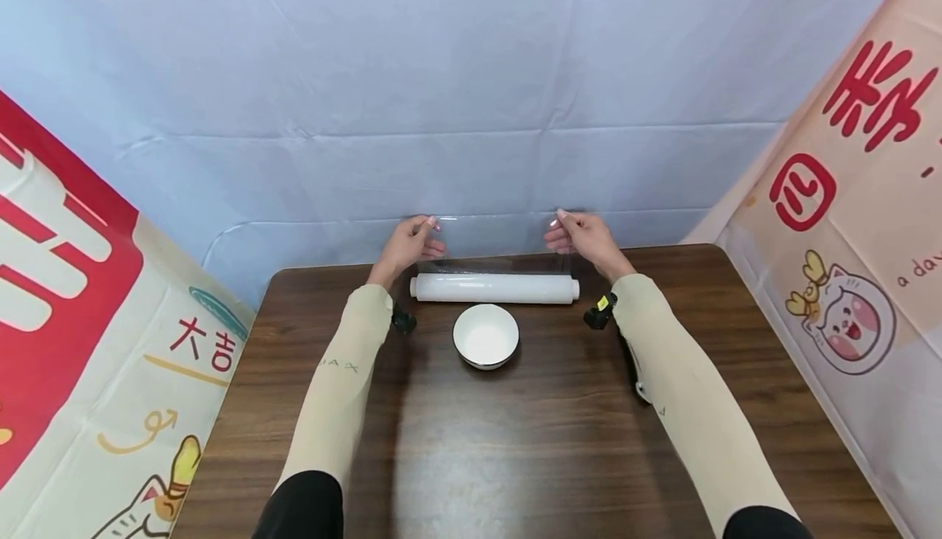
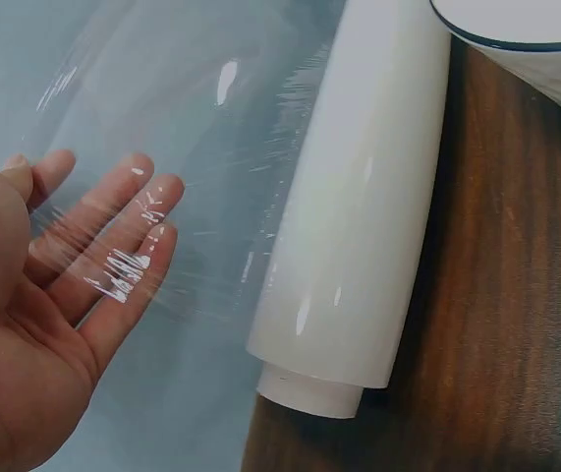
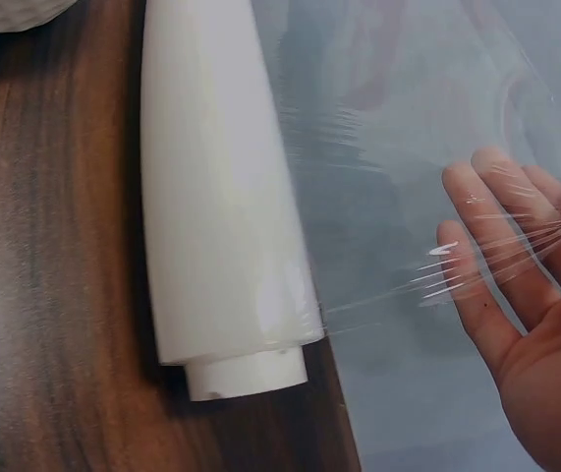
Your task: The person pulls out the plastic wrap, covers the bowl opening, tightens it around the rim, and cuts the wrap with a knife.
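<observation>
A white roll of cling film lies crosswise near the far edge of the table. From it a clear sheet of cling film stretches away past the table edge. My left hand pinches the sheet's left corner between thumb and index finger, the other fingers spread behind the film. At the right corner, my right hand pinches the film the same way, its remaining fingers seen through the plastic. A white bowl with a dark rim stands upright just on the near side of the roll.
The brown wooden table has its far edge close behind the roll. A pale cloth backdrop hangs beyond it. Printed banners flank both sides, one at the left and one at the right.
</observation>
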`<state>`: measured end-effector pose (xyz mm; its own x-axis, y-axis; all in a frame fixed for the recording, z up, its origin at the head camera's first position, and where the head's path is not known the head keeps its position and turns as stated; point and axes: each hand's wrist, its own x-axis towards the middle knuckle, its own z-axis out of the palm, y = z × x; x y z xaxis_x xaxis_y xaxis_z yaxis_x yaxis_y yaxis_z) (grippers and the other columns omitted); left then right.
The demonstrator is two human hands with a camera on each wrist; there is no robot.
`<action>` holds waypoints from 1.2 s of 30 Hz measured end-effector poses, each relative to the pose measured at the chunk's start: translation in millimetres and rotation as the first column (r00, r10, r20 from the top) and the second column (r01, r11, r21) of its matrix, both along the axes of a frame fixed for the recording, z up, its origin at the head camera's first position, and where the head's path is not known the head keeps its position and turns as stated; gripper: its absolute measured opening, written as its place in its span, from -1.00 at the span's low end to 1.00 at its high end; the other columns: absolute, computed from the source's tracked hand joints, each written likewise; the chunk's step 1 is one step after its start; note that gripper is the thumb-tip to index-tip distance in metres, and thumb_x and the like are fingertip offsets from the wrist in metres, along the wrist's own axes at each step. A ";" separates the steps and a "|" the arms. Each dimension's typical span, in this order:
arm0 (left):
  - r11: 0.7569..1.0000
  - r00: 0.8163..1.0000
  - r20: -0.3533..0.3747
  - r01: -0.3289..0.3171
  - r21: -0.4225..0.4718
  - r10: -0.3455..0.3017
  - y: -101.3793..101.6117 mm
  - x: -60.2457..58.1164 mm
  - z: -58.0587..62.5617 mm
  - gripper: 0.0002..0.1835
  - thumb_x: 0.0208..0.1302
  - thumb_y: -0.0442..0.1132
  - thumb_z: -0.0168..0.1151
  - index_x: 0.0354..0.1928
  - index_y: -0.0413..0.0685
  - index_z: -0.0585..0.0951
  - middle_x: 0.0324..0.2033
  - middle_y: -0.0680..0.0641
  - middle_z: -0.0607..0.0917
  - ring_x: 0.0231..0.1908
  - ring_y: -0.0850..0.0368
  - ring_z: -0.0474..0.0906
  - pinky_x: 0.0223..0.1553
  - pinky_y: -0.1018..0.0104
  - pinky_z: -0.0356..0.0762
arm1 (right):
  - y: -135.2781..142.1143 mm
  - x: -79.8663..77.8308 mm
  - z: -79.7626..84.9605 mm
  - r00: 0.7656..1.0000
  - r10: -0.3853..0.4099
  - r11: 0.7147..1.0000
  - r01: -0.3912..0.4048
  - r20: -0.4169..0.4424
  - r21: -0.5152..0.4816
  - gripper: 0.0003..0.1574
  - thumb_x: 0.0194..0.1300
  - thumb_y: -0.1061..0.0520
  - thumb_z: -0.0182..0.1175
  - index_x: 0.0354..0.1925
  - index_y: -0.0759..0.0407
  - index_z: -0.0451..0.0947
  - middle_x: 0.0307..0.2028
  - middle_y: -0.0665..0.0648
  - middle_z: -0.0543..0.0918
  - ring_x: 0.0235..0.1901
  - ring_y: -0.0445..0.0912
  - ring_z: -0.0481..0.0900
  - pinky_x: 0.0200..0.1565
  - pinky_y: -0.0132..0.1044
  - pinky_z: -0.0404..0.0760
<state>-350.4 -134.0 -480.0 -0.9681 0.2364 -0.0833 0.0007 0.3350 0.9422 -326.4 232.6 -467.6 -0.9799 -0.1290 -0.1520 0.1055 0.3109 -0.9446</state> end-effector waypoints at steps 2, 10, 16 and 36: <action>1.000 1.000 -0.001 -0.008 0.005 0.008 -0.1 -1.1 3.8 -0.45 0.68 0.13 -0.08 0.15 -0.24 0.60 -0.12 -0.43 0.80 -0.04 -0.35 0.79 0.09 -0.15 0.73 | -0.8 -1.5 3.2 1.000 -0.004 1.000 0.004 -0.016 0.001 -0.30 0.71 -0.15 -0.13 0.23 0.44 0.55 0.13 0.43 0.73 0.11 0.26 0.75 0.21 0.15 0.68; 0.999 0.999 -0.016 -0.027 0.038 0.028 -0.4 -3.4 12.4 -0.45 0.65 0.16 -0.04 0.14 -0.20 0.63 -0.15 -0.39 0.82 -0.07 -0.32 0.80 0.13 -0.24 0.68 | 3.4 -9.9 9.3 0.996 0.001 1.000 0.000 -0.093 0.018 -0.23 0.64 -0.30 -0.06 0.14 0.37 0.62 0.00 0.28 0.81 -0.10 -0.01 0.84 0.08 0.01 0.77; 0.999 0.998 -0.061 -0.031 0.021 0.032 -1.2 -4.1 23.5 -0.47 0.66 0.14 -0.04 0.12 -0.21 0.63 -0.17 -0.38 0.82 -0.15 -0.22 0.84 0.07 -0.24 0.71 | 3.1 -12.9 21.1 0.993 0.001 1.000 0.001 -0.117 0.011 -0.24 0.62 -0.31 -0.04 0.13 0.34 0.64 -0.02 0.27 0.81 -0.08 0.03 0.84 0.03 -0.08 0.79; 0.994 0.974 -0.203 -0.088 0.061 0.098 -9.0 -9.4 74.6 -0.45 0.62 0.20 -0.04 0.04 -0.14 0.67 -0.18 -0.37 0.81 -0.20 -0.20 0.83 -0.07 0.03 0.80 | -8.2 -19.1 77.9 0.976 0.007 1.000 -0.010 -0.217 -0.012 -0.27 0.61 -0.29 0.00 0.10 0.33 0.67 -0.17 0.05 0.88 -0.22 -0.19 0.84 -0.03 -0.24 0.79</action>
<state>-359.8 -143.1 -405.4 -0.9812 0.1431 0.1297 0.1673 0.2945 0.9409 -345.5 224.4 -389.8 -0.9882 -0.1384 0.0660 -0.1051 0.2982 -0.9487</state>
